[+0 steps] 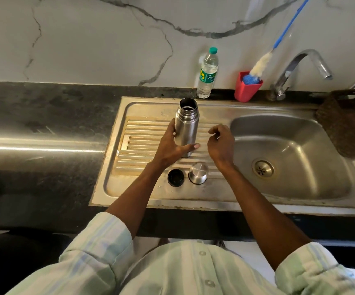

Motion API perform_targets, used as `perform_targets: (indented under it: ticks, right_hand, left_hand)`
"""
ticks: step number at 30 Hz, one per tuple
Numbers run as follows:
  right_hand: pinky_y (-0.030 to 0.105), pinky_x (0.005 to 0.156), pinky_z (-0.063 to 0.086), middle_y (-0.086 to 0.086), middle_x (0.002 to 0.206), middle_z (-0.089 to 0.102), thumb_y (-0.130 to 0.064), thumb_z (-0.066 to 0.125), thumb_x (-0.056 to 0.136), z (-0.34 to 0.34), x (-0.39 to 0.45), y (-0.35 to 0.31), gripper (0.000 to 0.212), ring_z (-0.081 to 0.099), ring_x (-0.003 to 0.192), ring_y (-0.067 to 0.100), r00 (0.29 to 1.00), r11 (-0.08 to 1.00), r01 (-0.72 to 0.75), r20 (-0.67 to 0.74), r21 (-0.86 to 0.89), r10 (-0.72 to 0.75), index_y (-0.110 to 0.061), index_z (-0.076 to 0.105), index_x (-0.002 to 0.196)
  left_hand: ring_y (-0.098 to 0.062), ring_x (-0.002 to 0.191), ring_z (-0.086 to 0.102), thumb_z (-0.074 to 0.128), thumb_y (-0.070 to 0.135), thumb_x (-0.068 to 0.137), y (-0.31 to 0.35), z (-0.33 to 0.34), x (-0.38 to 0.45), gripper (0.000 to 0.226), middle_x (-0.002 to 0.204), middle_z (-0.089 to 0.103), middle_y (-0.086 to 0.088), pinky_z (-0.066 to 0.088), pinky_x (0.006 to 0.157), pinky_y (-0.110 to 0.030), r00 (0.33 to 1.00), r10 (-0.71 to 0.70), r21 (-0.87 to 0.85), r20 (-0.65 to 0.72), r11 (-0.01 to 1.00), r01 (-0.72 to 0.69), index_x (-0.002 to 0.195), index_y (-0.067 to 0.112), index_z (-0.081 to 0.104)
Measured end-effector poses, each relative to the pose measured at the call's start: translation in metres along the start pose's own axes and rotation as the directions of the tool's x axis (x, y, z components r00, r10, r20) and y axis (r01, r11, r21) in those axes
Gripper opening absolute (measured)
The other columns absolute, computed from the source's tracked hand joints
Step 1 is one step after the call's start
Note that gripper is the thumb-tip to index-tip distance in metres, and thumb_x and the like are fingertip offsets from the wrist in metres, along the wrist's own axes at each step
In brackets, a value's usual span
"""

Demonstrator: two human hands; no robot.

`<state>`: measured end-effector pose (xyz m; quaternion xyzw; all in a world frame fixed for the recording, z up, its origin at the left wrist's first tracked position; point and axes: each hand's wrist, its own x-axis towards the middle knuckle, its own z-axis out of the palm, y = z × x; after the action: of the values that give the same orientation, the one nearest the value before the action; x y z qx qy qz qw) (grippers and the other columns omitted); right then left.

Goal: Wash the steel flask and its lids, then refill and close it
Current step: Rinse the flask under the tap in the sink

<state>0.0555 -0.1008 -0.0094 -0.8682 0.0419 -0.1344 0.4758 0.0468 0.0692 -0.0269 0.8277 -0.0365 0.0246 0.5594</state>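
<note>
1. The steel flask (186, 126) stands upright and uncapped on the ribbed drainboard (142, 133) of the sink unit. The left hand (173, 145) wraps it, fingers curled round its far left side and thumb laid across its base.
2. The right hand (221, 143) hovers just right of the flask, fingers loosely curled, holding nothing and touching nothing.
3. Nearer the person than both hands, the black inner lid (175, 177) and steel cap (198, 173) sit side by side on the drainboard.
4. Beyond the fingers stand a water bottle (207, 73) and a red cup (248, 86) holding a bottle brush (259, 67); the basin (289, 150) and tap (300, 69) lie to the right.
5. Risks, as I judge them: the ridges give an uneven footing, so the flask may tip if released carelessly; a forearm swinging toward the basin could knock the lids off.
</note>
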Motion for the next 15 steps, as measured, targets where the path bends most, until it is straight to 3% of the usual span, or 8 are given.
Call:
perform_targets:
  ticks: [3,8,15]
  right_hand:
    - [0.010,0.072,0.039,-0.002,0.091,0.058,0.013,0.044,0.077,0.002,0.002,0.004,0.029,0.055,0.084,0.012,1.000,1.000,-0.008,-0.003,-0.010,0.008,-0.010,0.061,0.084]
    - [0.025,0.080,0.048,-0.001,0.094,0.061,0.013,0.046,0.078,-0.002,0.006,0.012,0.029,0.058,0.087,0.013,1.000,0.999,-0.018,0.013,-0.038,0.018,-0.009,0.063,0.086]
    - [0.025,0.078,0.044,0.003,0.098,0.062,0.008,0.043,0.080,-0.034,0.028,0.030,0.028,0.057,0.091,0.016,0.997,0.997,-0.077,0.010,0.008,0.077,-0.007,0.064,0.090]
  left_hand:
    - [0.004,0.105,0.053,0.093,0.039,0.064,0.008,0.003,0.007,0.098,0.128,0.052,0.014,0.040,0.083,-0.001,0.999,-0.002,-0.019,-0.040,1.000,0.002,0.144,0.023,0.038]
    - [-0.014,0.098,0.062,0.092,0.033,0.066,0.008,0.011,0.016,0.077,0.110,0.061,0.010,0.052,0.081,-0.028,0.986,-0.044,0.026,-0.158,0.998,0.049,0.129,0.016,0.051]
    - [-0.014,0.091,0.065,0.092,0.037,0.062,0.028,0.036,0.027,0.070,0.106,0.066,0.008,0.057,0.081,-0.038,0.967,-0.007,0.073,-0.255,0.997,0.027,0.120,0.020,0.056]
